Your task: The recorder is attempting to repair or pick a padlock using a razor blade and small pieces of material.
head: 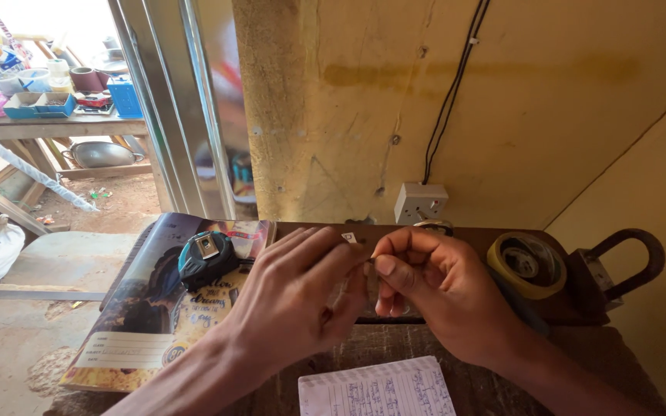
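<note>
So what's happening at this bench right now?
A person works with both hands over a dark wooden bench. The left hand and right hand meet at the fingertips, pinching something too small to identify. Beside the left hand, a tape measure lies on an exercise book. A lined notepad sits below the hands. To the right are a tape roll and a padlock; a wall socket is behind.

Left of the pinching fingertips lies a teal-and-black tape measure [207,260] on an exercise book [148,308] with a blue, yellow and brown cover, right a yellowish tape roll [526,266], below white lined notepaper [377,389].
</note>
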